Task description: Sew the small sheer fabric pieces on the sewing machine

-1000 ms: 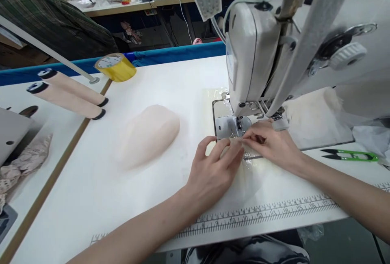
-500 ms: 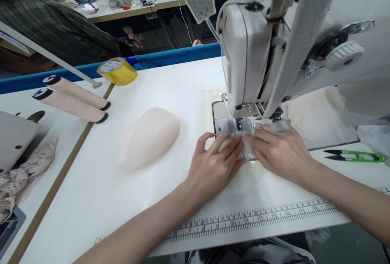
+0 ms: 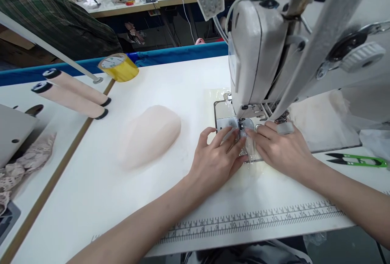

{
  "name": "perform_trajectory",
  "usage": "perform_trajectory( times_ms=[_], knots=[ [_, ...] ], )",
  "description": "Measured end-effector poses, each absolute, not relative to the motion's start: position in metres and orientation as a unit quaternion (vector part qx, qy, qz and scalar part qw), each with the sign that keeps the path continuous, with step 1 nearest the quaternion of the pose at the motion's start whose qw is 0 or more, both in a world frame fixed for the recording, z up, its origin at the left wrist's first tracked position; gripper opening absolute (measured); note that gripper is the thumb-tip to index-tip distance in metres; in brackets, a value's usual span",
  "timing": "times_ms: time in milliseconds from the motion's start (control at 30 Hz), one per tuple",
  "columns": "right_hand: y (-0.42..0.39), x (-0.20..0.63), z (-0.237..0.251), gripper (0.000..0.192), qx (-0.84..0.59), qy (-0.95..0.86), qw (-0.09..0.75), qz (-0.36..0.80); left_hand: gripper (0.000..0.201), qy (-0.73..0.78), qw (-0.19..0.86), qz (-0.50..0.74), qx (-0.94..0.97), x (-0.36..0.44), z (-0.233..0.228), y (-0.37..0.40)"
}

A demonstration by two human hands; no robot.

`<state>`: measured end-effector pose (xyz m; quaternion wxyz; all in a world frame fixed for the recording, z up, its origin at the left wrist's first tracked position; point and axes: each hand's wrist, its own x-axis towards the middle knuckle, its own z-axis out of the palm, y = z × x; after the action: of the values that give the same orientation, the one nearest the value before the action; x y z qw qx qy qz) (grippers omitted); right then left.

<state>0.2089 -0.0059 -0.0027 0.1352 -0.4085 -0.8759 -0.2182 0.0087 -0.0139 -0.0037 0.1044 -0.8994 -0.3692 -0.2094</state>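
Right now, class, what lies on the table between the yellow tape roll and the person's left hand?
In the head view, a pale pink fabric piece lies between the yellow tape roll and the left hand; otherwise bare white table.

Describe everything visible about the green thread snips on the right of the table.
The thread snips lie flat on the white table at its right edge, beside the sewing machine. They have a bright green handle, seemingly plastic, and two dark pointed blades aimed left, slightly parted. Nothing touches them; the right hand works apart from them, near the needle.
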Motion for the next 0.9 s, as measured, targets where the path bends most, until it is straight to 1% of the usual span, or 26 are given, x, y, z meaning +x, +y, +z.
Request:
perform_trajectory(
  times_ms=[400,767,900],
  knots=[
    [-0.0061,0.2097,-0.0044,0.031,-0.417,-0.879,0.118,-0.200,0.028,-0.374,0.103,-0.211,-0.897,0.0100,-0.0030,-0.0153],
    [-0.0037,0.2099,-0.0040,0.037,-0.434,-0.871,0.080,-0.218,0.030,-0.391,0.078,-0.198,-0.895,0.0101,-0.0037,-0.0110],
    [-0.0027,0.2100,-0.0025,0.038,-0.432,-0.872,0.087,-0.213,0.032,-0.394,0.071,-0.199,-0.894,0.0096,-0.0048,-0.0098]
  ],
)
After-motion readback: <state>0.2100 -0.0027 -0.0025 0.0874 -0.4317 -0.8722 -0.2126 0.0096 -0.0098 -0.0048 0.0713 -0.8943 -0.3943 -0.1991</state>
